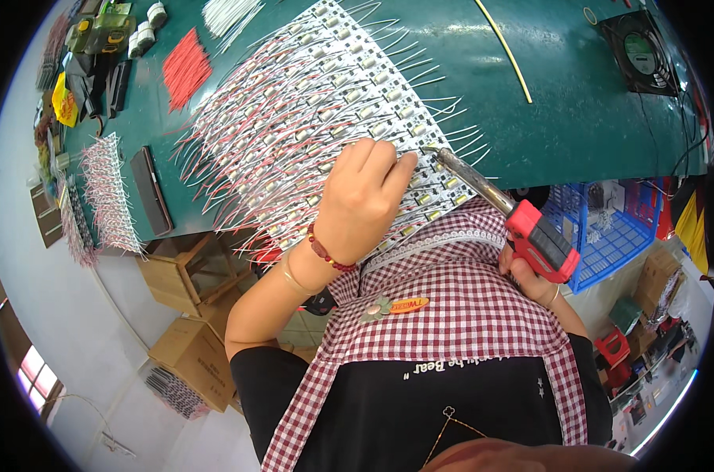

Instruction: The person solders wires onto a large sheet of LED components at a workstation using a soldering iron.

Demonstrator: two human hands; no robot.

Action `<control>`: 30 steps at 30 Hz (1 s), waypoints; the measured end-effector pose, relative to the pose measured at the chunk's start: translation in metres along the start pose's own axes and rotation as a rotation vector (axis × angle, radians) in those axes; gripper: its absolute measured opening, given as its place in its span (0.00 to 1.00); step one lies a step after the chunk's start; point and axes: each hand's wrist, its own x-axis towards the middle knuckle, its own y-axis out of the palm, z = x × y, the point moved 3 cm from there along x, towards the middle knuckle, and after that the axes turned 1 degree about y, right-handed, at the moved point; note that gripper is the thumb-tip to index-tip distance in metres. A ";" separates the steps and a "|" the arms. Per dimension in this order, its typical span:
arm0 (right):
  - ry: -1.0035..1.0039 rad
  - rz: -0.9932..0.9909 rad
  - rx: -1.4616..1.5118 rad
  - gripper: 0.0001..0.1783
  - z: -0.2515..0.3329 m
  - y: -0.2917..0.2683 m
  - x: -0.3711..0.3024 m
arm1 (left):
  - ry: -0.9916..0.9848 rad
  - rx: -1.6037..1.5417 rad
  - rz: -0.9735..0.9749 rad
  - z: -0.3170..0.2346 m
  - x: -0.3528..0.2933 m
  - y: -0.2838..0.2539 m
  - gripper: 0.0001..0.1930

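My right hand (532,282) grips a soldering iron (540,240) by its red and black handle. The iron's metal barrel slants up to the left, and its tip meets or hovers just over the right edge of a large white circuit board panel (408,106). Rows of small components cover that panel, with many red and white wires (239,149) fanning out from it. Over the panel's lower part my left hand (362,197) is closed in a pinch near the tip. Whatever its fingers hold is hidden beneath them.
On the green table (562,118) lie bundles of red wires (186,69) and white wires (229,20), a dark flat case (150,191) and a smaller wired panel (110,195). A black fan (640,53) stands far right. A blue crate (617,256) sits below the edge, cardboard boxes (192,354) lower left.
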 end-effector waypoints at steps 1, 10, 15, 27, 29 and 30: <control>-0.010 -0.015 0.047 0.09 0.002 0.000 0.002 | 0.012 0.008 0.027 0.000 0.000 0.001 0.14; -0.007 -0.010 0.117 0.08 0.011 0.002 0.006 | -0.007 0.039 0.026 -0.003 -0.001 0.000 0.14; -0.030 0.026 0.060 0.08 0.005 0.002 0.006 | -0.017 0.041 -0.041 -0.005 0.002 0.000 0.13; -0.006 -0.010 -0.041 0.13 -0.013 -0.002 -0.008 | -0.016 0.133 0.062 -0.011 0.007 -0.003 0.12; -0.005 -0.018 -0.071 0.14 -0.017 -0.003 -0.011 | -0.045 0.111 0.044 -0.011 0.008 -0.005 0.12; -0.015 -0.014 -0.062 0.15 -0.018 -0.003 -0.011 | -0.058 0.129 0.053 -0.012 0.008 -0.005 0.12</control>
